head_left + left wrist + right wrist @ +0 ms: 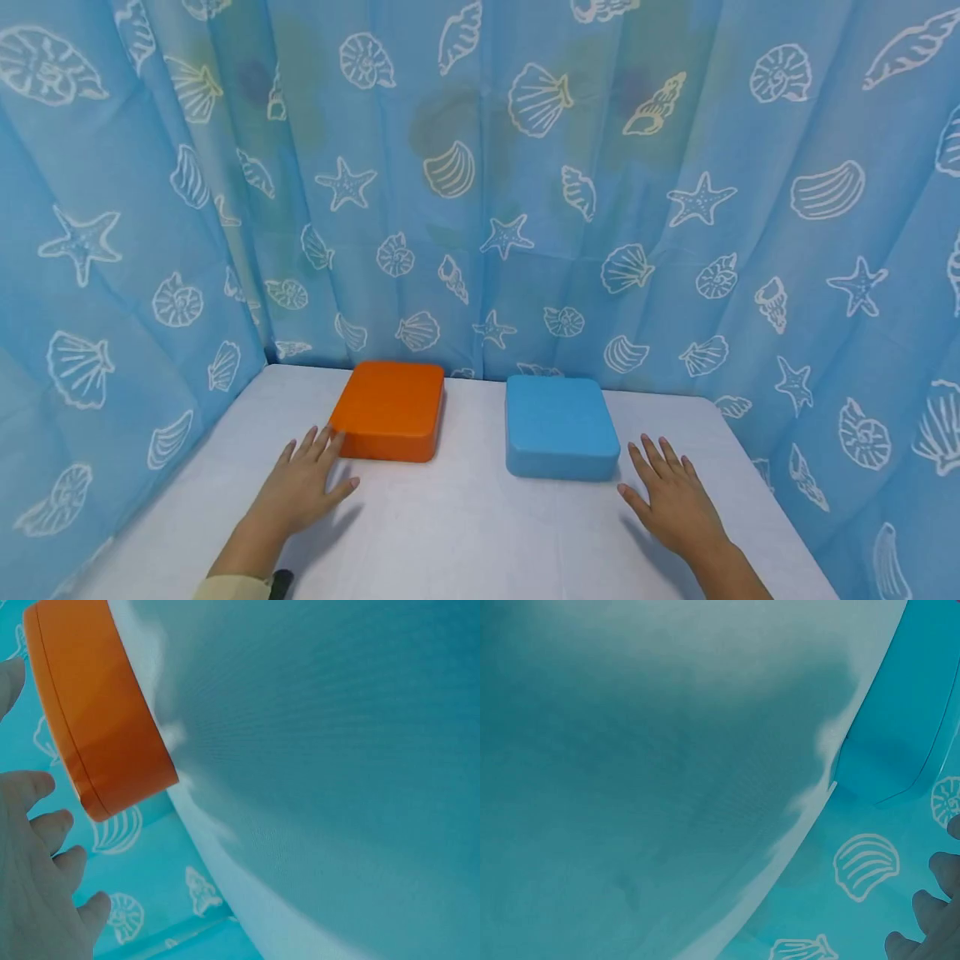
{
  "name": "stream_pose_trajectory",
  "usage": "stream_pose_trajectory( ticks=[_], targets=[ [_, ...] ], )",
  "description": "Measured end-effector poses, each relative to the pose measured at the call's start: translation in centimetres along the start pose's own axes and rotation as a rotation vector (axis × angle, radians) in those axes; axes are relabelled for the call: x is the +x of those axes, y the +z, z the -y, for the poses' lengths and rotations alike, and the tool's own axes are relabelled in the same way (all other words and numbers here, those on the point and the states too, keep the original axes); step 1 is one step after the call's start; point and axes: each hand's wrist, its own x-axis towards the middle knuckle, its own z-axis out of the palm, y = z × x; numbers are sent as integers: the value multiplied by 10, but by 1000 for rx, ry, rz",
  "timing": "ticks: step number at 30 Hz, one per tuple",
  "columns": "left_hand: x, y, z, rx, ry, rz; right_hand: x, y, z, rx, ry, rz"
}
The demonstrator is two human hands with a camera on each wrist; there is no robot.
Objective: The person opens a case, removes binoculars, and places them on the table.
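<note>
An orange square box point(390, 400) with rounded corners sits at the back left of the white table. To its right, apart from it, stands a blue box point(561, 425) of similar shape. My left hand point(303, 483) hovers at the orange box's near left corner, fingers spread and holding nothing. Past the blue box's near right corner, my right hand point(671, 500) is held over the table with its fingers spread. The left wrist view shows the orange box point(105, 705) beyond the left fingers. In the right wrist view, the blue box point(900, 712) is partly cut off by the frame edge.
A white cloth covers the table point(465, 533). Blue curtains point(480, 208) with white shell and starfish prints hang behind the table and along both sides. Both boxes stand near the table's back edge, with white tabletop between them.
</note>
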Motion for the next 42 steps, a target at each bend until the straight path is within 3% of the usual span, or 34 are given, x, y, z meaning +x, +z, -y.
stream_pose_trajectory(
  ticks=[6,14,20,24,31,35,39,42],
  targets=[
    [-3,6,-1,-8,-7,7,-6,1,3,-3,4,11],
    [7,3,-6,9,10,-5,-7,-3,4,-5,-3,7],
    [14,-1,-11,-13,46,-79,-1,-7,5,-11,10,29],
    [20,-3,-14,-24,91,-174,5,-14,9,66,55,43],
    [47,-12,-29,-132,127,-280,22,-26,10,368,182,41],
    [67,-20,-44,-176,60,-263,39,-31,5,483,224,43],
    [86,-24,-61,-243,-67,-176,54,-29,-4,565,249,50],
    [101,-24,-75,-322,-127,-103,63,-22,-12,630,287,84]
  ],
)
